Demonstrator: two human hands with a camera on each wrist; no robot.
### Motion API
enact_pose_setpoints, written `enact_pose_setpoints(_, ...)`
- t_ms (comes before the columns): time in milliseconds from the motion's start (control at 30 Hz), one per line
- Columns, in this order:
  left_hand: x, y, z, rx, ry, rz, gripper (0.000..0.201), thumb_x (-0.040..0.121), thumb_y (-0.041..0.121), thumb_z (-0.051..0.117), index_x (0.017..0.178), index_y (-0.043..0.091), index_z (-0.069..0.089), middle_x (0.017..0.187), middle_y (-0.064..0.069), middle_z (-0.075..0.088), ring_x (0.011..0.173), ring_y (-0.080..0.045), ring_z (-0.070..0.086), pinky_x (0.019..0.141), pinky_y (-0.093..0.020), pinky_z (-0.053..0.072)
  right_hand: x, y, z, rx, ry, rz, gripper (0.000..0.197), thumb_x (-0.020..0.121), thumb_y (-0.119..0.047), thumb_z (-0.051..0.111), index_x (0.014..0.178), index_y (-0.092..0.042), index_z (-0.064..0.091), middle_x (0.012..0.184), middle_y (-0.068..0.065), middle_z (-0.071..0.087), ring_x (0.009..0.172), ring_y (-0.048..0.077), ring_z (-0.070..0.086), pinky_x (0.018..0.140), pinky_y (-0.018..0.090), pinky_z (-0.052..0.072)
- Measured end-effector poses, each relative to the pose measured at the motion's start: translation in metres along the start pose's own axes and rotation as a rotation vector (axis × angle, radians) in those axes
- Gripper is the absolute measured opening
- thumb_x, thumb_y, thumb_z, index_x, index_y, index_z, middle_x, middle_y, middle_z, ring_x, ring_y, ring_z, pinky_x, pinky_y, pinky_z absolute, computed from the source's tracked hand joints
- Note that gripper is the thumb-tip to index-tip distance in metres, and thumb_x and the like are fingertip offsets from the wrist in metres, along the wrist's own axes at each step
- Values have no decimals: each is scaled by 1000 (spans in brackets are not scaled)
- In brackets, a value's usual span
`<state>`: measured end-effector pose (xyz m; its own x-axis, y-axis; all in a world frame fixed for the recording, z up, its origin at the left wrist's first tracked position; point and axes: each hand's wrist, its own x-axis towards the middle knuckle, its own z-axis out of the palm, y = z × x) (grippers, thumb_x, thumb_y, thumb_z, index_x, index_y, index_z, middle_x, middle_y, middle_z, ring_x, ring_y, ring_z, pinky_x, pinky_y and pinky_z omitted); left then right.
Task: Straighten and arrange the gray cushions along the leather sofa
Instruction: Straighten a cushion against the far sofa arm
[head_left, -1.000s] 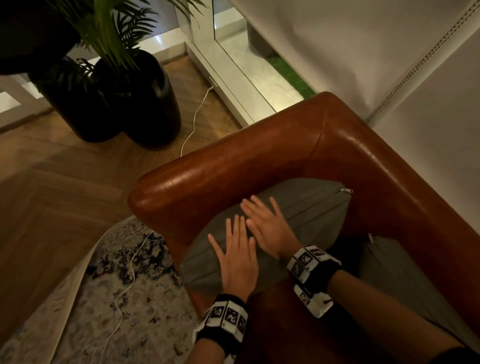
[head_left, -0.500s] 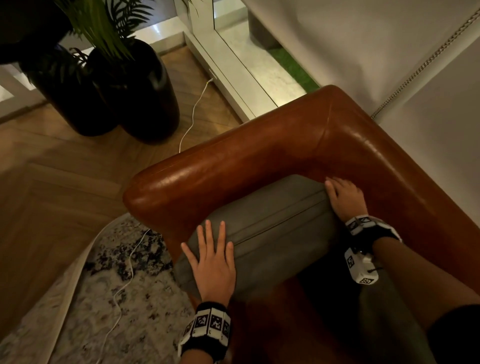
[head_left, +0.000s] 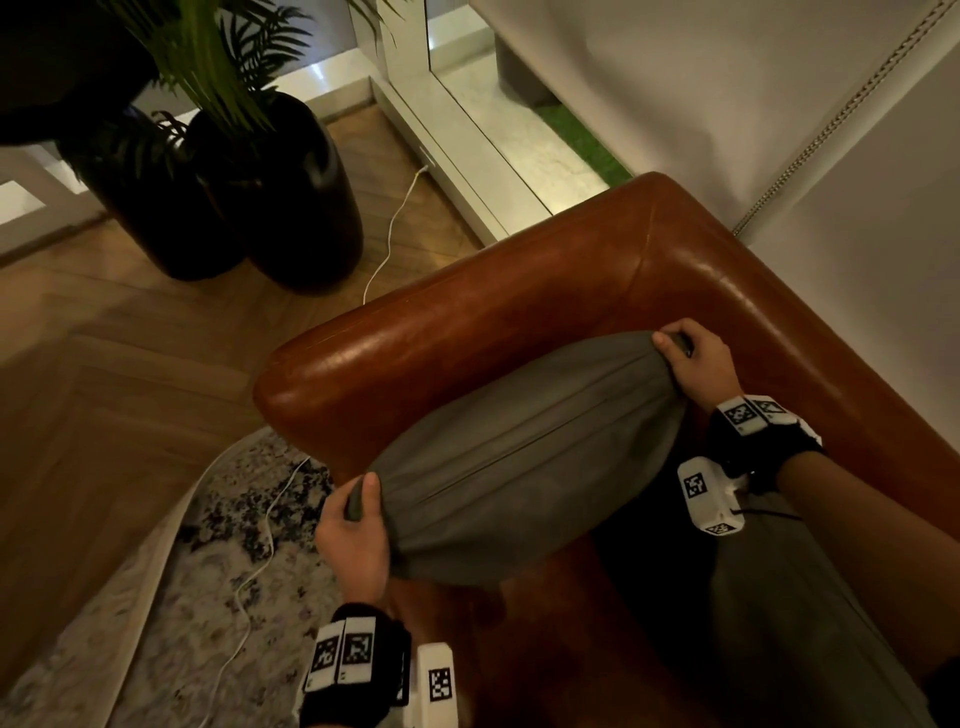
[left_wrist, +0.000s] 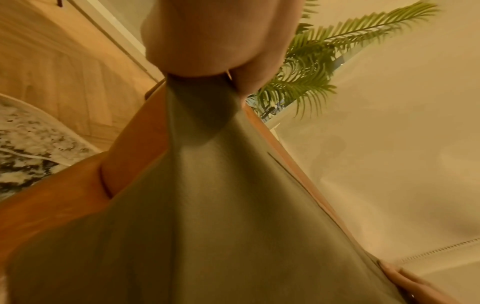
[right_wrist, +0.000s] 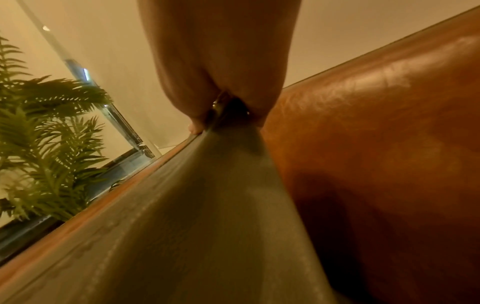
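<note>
Half a second ago my left hand (head_left: 353, 540) lay flat on the gray cushion (head_left: 524, 467) and my right hand (head_left: 693, 364) rested at its far end; now both have closed onto opposite corners. The left grip pinches the near corner, thumb on top, the fabric bunched into a peak between thumb and fingers (left_wrist: 249, 61) in the left wrist view. The right grip pinches the far corner beside the backrest, and the cloth pulls taut from it. The cushion sits in the corner of the leather sofa (head_left: 467, 332), along the armrest. I cannot tell whether it rests on the seat or is lifted; its underside is hidden. A second gray cushion (head_left: 779, 597) lies at my right, partly cut off by the frame and my forearm.
</note>
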<state>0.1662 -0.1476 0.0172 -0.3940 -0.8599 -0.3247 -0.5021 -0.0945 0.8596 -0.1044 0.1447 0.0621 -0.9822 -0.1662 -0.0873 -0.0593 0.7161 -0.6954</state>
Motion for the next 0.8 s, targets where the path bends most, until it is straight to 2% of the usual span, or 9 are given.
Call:
enact_pose_setpoints(133, 9, -10, 7, 87, -46, -104, 32, 85, 36, 65, 105, 11, 65, 110, -13, 64, 103, -31, 59, 93, -46, 48, 3, 2, 16, -33, 34, 120, 22, 90, -18, 57, 101, 1, 60, 101, 17, 62, 95, 27, 55, 76, 26, 35)
enact_pose_setpoints(267, 13, 0, 9, 43, -8, -44, 35, 84, 39, 65, 105, 11, 66, 109, -12, 65, 102, -28, 59, 94, -46, 48, 5, -5, 18, 3, 88, 139, 24, 88, -20, 60, 101, 0, 61, 105, 18, 64, 98, 29, 56, 74, 23, 33)
enact_pose_setpoints(367, 0, 5, -1, -14, -17, -18, 40, 88, 41, 58, 118, 13, 59, 121, -9, 56, 108, -22, 55, 97, -43, 46, 4, -2, 13, 79, 85, 189, 31, 87, -27, 62, 108, -3, 57, 110, 13, 60, 95, 19, 52, 77, 25, 34)
enact_pose_setpoints(433, -16, 3, -14, -51, -103, -61, 54, 89, 47, 52, 134, 18, 45, 134, -9, 47, 116, -21, 51, 101, -42, 44, -2, 8, 4, 143, 39, 246, 40, 87, -34, 61, 116, -7, 53, 112, 11, 57, 102, 21, 52, 81, 28, 36)
enact_pose_setpoints(500, -34, -7, -30, -18, -196, -85, 61, 88, 47, 51, 140, 18, 35, 140, -8, 43, 123, -24, 48, 102, -42, 43, -10, 18, -6, 257, -63, 305, 51, 87, -41, 58, 127, -12, 47, 117, 8, 52, 108, 21, 50, 88, 33, 40)
enact_pose_setpoints(600, -51, -27, -43, 32, -329, -130, 57, 78, 51, 57, 125, 19, 51, 127, -10, 58, 112, -25, 59, 98, -48, 48, -19, 36, -22, 422, -251, 426, 60, 85, -35, 63, 136, -12, 40, 126, 7, 50, 116, 22, 49, 100, 38, 41)
enact_pose_setpoints(700, -52, -30, -44, 28, -324, -139, 19, 81, 43, 62, 93, 30, 64, 99, -4, 71, 94, -25, 68, 88, -53, 53, -24, 42, -31, 516, -360, 459, 77, 63, -36, 82, 125, -2, 51, 117, 11, 64, 110, 27, 58, 91, 32, 50)
enact_pose_setpoints(733, -52, -27, -42, 34, -288, -125, 5, 84, 36, 63, 85, 31, 64, 91, -3, 71, 88, -26, 68, 84, -53, 54, -23, 42, -31, 487, -341, 422, 69, 62, -31, 84, 118, -2, 56, 107, 9, 67, 103, 26, 60, 85, 26, 53)
enact_pose_setpoints(800, -51, -19, -38, 52, -239, -42, 8, 87, 28, 63, 81, 33, 62, 84, 0, 70, 82, -24, 68, 79, -48, 55, -19, 35, -34, 318, -232, 331, 27, 74, -11, 75, 98, -11, 62, 97, 10, 66, 89, 21, 61, 81, 22, 52)
